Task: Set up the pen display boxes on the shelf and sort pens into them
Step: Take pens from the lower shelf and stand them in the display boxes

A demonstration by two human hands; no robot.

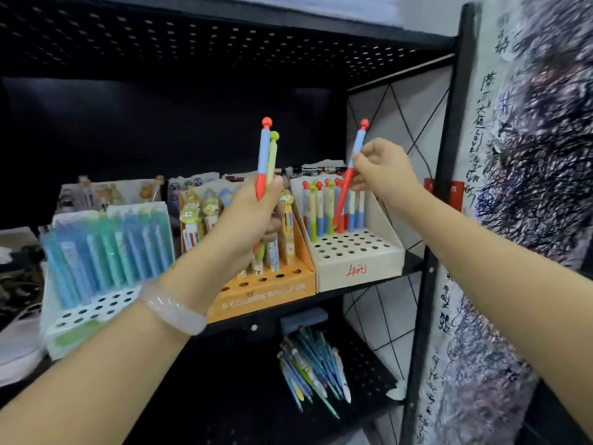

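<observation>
The left grip (253, 216) is closed around two upright pens (267, 162), one blue and red, one green. The right grip (382, 170) pinches a blue-and-red pen (351, 168), tilted, its lower end among the pens standing in the cream display box (356, 261) just below, on the shelf (414, 261).

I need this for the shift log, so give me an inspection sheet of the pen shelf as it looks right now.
Surface: black perforated shelf carrying three display boxes.
Job's things: white box partly filled at the back; orange box; pale box with blue-green pens.
Clutter: loose pens heaped on the lower shelf.
Grippers: left hand grips two pens; right hand pinches a red-blue pen above the white box.
Cables: nothing seen.
Surroundings: calligraphy hanging on the right.
</observation>
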